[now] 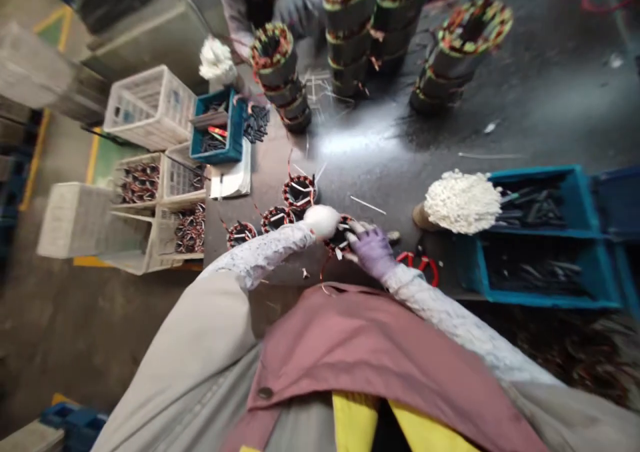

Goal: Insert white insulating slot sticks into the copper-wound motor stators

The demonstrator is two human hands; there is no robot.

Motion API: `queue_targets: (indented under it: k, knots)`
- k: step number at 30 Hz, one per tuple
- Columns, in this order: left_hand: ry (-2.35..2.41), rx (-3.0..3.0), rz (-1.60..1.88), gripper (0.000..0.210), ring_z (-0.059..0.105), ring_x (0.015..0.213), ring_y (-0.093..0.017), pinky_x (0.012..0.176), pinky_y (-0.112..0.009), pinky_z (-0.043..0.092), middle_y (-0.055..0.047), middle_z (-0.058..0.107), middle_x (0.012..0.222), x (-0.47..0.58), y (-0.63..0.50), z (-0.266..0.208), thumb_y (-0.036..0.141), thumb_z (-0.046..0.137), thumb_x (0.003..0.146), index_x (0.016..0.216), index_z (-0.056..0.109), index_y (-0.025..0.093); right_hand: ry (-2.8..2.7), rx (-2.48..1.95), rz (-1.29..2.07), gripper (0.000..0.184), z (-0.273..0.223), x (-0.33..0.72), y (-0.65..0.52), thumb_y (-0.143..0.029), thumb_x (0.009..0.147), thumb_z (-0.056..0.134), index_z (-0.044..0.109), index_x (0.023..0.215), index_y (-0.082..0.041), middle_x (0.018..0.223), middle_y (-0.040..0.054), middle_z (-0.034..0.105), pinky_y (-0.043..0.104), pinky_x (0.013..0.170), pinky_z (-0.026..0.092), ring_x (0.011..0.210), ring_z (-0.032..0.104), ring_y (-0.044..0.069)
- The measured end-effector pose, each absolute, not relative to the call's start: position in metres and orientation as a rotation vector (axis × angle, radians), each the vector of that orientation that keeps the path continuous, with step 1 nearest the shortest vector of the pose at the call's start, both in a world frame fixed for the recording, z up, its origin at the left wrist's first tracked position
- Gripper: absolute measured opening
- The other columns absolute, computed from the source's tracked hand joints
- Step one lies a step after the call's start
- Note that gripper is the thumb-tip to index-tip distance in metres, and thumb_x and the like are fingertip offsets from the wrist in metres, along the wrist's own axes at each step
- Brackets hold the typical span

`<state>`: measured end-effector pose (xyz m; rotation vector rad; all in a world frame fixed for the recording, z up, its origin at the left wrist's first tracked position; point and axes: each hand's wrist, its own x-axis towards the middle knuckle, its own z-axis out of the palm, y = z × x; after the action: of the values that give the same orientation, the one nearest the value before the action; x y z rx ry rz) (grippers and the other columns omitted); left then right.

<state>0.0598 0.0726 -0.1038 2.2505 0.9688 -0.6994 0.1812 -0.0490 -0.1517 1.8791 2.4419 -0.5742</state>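
At the near edge of the dark table stands a small motor stator (341, 236), a ring wound with copper-red wire and carrying white ties. My left hand (321, 222), in a white glove, is rounded and closed against its left side; the separate fingers are blurred. My right hand (371, 251), in a purple glove with pale fingertips, grips it from the right, fingers bent over the rim. Further left sit three similar stators: the back one (299, 191), the middle one (277, 219) and the front one (241, 233). Red-handled scissors (420, 265) lie right of my right hand.
Stacks of larger stators (283, 72) stand towards the back, where a co-worker's gloved hand (293, 9) shows. A bundle of white ties (461, 201) stands beside blue bins (543, 269) of dark pieces on the right. White crates (150, 102) and a blue basket (235, 129) are at left.
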Motion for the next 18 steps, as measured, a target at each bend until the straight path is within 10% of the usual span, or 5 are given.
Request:
queue_targets:
  k: [4,11,18]
  knots:
    - [0.918,2.104,-0.584,0.026,0.067,0.080,-0.016,0.073,-0.026,0.055,-0.005,0.071,0.088,0.042,0.045,-0.103,0.037,0.056,0.093,0.095,0.070,0.015,2.289,1.996,-0.718,0.044,-0.153,0.178,-0.044,-0.029,0.093,0.055,0.061,0.135,-0.016,0.145,0.0171,0.053,0.046,0.104,0.037,0.126,0.048,0.031]
    - [1.130,2.323,-0.618,0.042,0.060,0.114,-0.028,0.091,-0.037,0.049,-0.013,0.061,0.129,0.011,-0.003,-0.101,0.036,0.063,0.087,0.126,0.062,0.023,2.393,1.920,-0.742,0.049,-0.152,0.178,-0.044,-0.038,0.089,0.063,0.062,0.131,-0.014,0.152,0.0181,0.045,0.050,0.105,0.032,0.130,0.043,0.037]
    - [1.131,2.266,-0.724,0.029,0.065,0.102,-0.021,0.087,-0.031,0.047,-0.008,0.069,0.109,0.025,0.016,-0.117,0.037,0.053,0.094,0.114,0.067,0.022,2.393,1.925,-0.773,0.050,-0.150,0.178,-0.044,-0.040,0.091,0.060,0.062,0.133,-0.014,0.153,0.0179,0.043,0.049,0.105,0.031,0.131,0.042,0.037]
